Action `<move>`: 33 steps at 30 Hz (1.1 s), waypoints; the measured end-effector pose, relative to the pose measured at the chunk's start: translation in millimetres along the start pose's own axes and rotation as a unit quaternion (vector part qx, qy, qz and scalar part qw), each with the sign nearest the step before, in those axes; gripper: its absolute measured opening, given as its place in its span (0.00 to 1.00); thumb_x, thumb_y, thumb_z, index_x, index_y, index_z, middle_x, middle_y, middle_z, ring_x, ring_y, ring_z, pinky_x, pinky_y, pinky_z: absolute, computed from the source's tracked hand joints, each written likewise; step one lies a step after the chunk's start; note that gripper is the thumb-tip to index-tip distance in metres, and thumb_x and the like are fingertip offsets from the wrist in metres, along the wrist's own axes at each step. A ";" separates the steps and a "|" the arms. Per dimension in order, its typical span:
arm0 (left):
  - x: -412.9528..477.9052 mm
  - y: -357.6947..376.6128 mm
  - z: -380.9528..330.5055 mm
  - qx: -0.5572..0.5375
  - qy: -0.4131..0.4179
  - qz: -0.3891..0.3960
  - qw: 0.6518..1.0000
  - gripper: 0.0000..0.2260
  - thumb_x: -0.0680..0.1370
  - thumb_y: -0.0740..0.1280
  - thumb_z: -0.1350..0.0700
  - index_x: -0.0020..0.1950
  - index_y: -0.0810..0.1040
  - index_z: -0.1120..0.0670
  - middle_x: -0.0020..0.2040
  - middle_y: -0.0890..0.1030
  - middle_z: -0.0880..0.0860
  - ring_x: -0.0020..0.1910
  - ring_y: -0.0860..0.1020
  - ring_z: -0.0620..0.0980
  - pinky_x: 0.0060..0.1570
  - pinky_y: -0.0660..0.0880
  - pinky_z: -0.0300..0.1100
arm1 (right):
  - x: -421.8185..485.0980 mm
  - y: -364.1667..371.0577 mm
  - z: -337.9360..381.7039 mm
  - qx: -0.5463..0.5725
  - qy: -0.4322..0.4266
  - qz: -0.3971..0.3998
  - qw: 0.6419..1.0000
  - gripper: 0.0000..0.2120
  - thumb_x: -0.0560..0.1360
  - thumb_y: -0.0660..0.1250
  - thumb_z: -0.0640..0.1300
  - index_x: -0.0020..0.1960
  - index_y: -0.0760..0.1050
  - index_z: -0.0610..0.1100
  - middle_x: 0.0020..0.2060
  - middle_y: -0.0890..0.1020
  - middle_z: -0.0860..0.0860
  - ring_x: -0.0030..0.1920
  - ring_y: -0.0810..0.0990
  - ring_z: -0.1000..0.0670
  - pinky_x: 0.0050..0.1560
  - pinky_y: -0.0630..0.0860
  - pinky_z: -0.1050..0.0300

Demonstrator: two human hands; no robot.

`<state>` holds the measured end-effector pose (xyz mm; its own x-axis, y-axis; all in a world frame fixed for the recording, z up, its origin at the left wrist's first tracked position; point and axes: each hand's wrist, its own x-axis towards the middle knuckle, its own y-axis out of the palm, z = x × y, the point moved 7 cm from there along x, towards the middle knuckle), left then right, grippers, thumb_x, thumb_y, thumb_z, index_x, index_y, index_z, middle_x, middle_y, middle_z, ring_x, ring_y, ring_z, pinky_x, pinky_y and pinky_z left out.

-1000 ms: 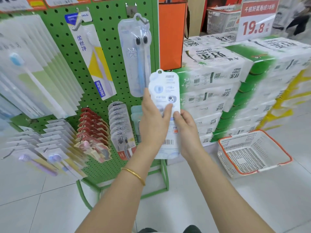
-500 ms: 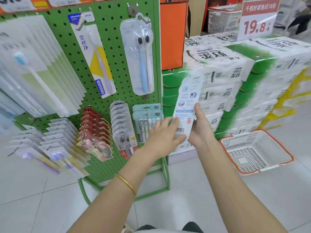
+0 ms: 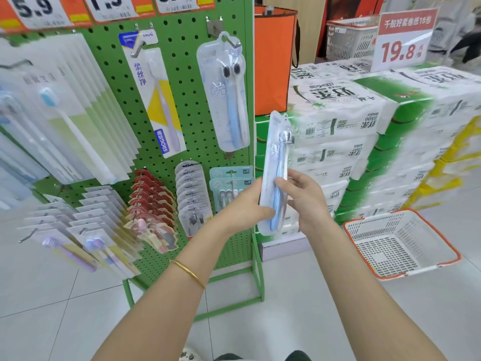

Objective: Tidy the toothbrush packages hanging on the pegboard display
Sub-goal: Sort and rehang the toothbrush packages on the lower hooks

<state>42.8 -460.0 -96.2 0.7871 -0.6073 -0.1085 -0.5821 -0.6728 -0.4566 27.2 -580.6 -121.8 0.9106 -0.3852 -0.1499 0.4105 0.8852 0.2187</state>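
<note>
A person's two bare forearms reach out over a white tiled floor, a gold bracelet on the left wrist. The left hand and the right hand grip a toothbrush package from either side of its lower half. Each hand's fingers are curled round its edges, the right thumb lying across the front. The package stands nearly upright in the air, just off the right edge of a green pegboard. On that board a like twin pack hangs from an upper hook among rows of other carded goods. To the right, a white and orange basket sits on the floor before stacked tissue packs. A price sign reading 19.8 stands on top of the stack.
</note>
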 end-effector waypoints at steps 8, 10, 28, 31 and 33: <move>6.1 -25.4 -16.6 -0.055 0.013 -0.077 0.995 0.14 0.80 0.63 0.57 0.66 0.71 0.54 0.58 0.77 0.48 0.56 0.76 0.43 0.51 0.72 0.31 | -6.0 13.9 20.9 -0.032 -0.090 0.014 0.995 0.15 0.74 0.70 0.39 0.58 0.71 0.49 0.50 0.78 0.49 0.49 0.79 0.47 0.50 0.77 0.50; 7.2 -35.0 -21.9 -0.056 0.019 -0.108 0.992 0.12 0.80 0.64 0.57 0.64 0.72 0.53 0.56 0.78 0.48 0.54 0.76 0.45 0.52 0.73 0.35 | -5.2 16.7 30.4 -0.036 -0.113 0.011 0.993 0.16 0.73 0.71 0.39 0.57 0.70 0.50 0.49 0.78 0.51 0.47 0.79 0.49 0.48 0.77 0.53; -11.1 -115.3 -79.3 -0.185 0.150 -0.309 0.921 0.07 0.80 0.63 0.48 0.50 0.78 0.50 0.45 0.77 0.53 0.44 0.73 0.48 0.46 0.72 0.45 | -15.2 69.0 79.6 -0.173 -0.306 -0.025 0.936 0.23 0.70 0.73 0.42 0.60 0.68 0.48 0.55 0.76 0.52 0.54 0.77 0.49 0.56 0.75 0.49; -11.8 -119.7 -80.9 -0.188 0.161 -0.315 0.916 0.06 0.81 0.61 0.51 0.51 0.78 0.47 0.47 0.80 0.49 0.46 0.76 0.45 0.52 0.74 0.45 | -15.0 73.0 82.3 -0.174 -0.310 -0.031 0.934 0.23 0.70 0.73 0.42 0.60 0.67 0.48 0.55 0.75 0.52 0.54 0.77 0.49 0.56 0.75 0.47; -11.5 -121.6 -81.5 -0.188 0.165 -0.315 0.916 0.07 0.81 0.61 0.50 0.53 0.78 0.48 0.48 0.81 0.48 0.49 0.77 0.45 0.56 0.75 0.48 | -14.2 75.1 83.9 -0.176 -0.312 -0.034 0.933 0.23 0.70 0.73 0.42 0.61 0.68 0.47 0.55 0.75 0.52 0.55 0.77 0.49 0.56 0.75 0.47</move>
<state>87.8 -405.6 32.5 0.9223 -0.1021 0.3726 -0.1125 -0.9936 0.0061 49.1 -530.6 -22.3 0.7787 -0.4231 0.4632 0.5275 0.8413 -0.1184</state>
